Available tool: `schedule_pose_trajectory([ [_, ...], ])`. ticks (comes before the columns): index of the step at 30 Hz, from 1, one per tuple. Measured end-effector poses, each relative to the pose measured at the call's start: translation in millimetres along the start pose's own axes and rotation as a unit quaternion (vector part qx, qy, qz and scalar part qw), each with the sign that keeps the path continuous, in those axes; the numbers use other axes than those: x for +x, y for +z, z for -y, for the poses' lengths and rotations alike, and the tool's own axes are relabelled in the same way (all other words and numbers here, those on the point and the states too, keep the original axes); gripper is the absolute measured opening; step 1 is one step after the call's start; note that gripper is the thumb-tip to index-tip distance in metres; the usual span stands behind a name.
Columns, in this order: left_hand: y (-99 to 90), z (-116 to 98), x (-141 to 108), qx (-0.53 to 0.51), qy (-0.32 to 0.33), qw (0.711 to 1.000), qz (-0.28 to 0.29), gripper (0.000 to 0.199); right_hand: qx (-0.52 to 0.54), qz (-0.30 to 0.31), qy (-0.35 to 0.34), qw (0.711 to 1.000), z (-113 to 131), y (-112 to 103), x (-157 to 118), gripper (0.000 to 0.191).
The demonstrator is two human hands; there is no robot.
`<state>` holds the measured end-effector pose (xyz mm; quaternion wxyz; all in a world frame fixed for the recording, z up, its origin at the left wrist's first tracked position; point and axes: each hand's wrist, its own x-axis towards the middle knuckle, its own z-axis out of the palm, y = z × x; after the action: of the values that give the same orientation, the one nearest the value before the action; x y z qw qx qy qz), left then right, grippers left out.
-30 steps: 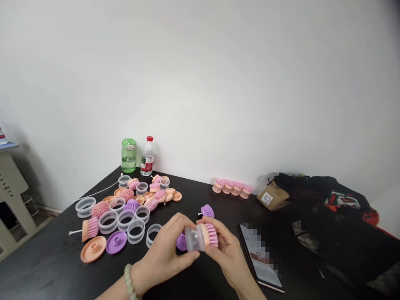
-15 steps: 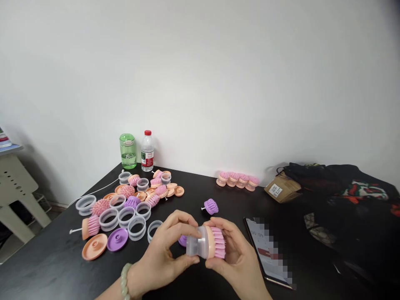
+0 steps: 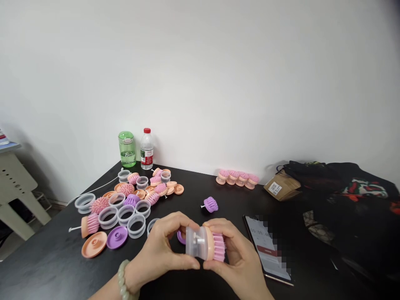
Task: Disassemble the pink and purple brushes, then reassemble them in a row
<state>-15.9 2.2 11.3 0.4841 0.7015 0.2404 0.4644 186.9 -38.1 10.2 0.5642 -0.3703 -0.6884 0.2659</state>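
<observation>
On the black table (image 3: 193, 196) lie a heap of clear plastic rings (image 3: 136, 226) and pink brush heads (image 3: 100, 205), with a purple brush head (image 3: 210, 204) set apart. Above the table, the left hand (image 3: 159, 250) and right hand (image 3: 239, 254) grip a pink-bristled brush (image 3: 204, 245) with a clear body from both ends, fingers curled and pressed together; the fingertips seem to pinch it, though they are partly hidden.

Held brush (image 3: 204, 245): pink bristles, peach disc, clear cup. Lone brush head (image 3: 211, 204) at twelve o'clock, violet bristles, on the black desk (image 3: 62, 275). Cloth (image 3: 340, 196) at two o'clock: black, with red-and-green print.
</observation>
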Motion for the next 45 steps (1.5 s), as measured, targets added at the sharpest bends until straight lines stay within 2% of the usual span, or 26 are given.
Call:
schedule_pose_trajectory([
  [7, -0.6, 7, 2, -0.158, -0.120, 0.980, 0.019, 0.064, -0.040, 0.002, -0.073, 0.997, 3, 0, 1, 0.038],
  [10, 0.1, 7, 2, -0.188, -0.142, 0.972, 0.021, 0.065, -0.054, 0.004, -0.105, 0.993, 5, 0, 2, 0.038],
  [17, 5.3, 5, 3, -0.235, -0.185, 0.953, 0.041, 0.067, -0.089, 0.026, -0.173, 0.981, 9, 1, 3, 0.051],
  [20, 7.1, 6, 3, -0.239, -0.195, 0.951, 0.041, 0.068, -0.110, 0.028, -0.181, 0.977, 10, 2, 3, 0.052],
  [23, 6.3, 4, 3, -0.225, -0.177, 0.958, 0.027, 0.067, -0.115, 0.020, -0.152, 0.981, 7, 2, 1, 0.045],
  [26, 3.3, 0, 4, -0.190, -0.133, 0.973, 0.012, 0.060, -0.100, -0.001, -0.086, 0.991, 1, 3, -2, 0.041],
  [30, 0.0, -4, 4, -0.066, -0.009, 0.997, 0.029, 0.045, -0.042, -0.017, 0.062, 0.997, -7, 5, -3, 0.036],
  [32, 0.3, -7, 3, 0.023, 0.052, 0.997, 0.052, 0.025, 0.022, 0.002, 0.148, 0.989, -9, 7, -2, 0.034],
  [34, 1.6, -10, 2, 0.082, 0.079, 0.991, 0.072, 0.021, 0.094, 0.016, 0.206, 0.974, -10, 8, -1, 0.034],
  [36, 3.1, -10, 0, 0.092, 0.075, 0.990, 0.076, 0.034, 0.140, 0.012, 0.225, 0.964, -11, 10, 0, 0.035],
  [37, 3.6, -9, -1, 0.085, 0.064, 0.992, 0.070, 0.050, 0.149, 0.006, 0.225, 0.963, -11, 10, 0, 0.036],
  [39, 4.0, -5, -2, 0.069, 0.026, 0.996, 0.045, 0.078, 0.147, -0.005, 0.224, 0.963, -11, 11, 1, 0.037],
  [40, 3.9, -2, -2, 0.062, 0.002, 0.998, 0.033, 0.082, 0.139, -0.012, 0.224, 0.965, -11, 11, 1, 0.038],
  [43, 2.7, 3, -1, 0.052, -0.072, 0.996, 0.022, 0.062, 0.107, -0.025, 0.220, 0.969, -11, 11, 1, 0.040],
  [45, 1.9, 3, 1, 0.059, -0.093, 0.993, 0.032, 0.048, 0.092, -0.025, 0.215, 0.972, -12, 11, 0, 0.041],
])
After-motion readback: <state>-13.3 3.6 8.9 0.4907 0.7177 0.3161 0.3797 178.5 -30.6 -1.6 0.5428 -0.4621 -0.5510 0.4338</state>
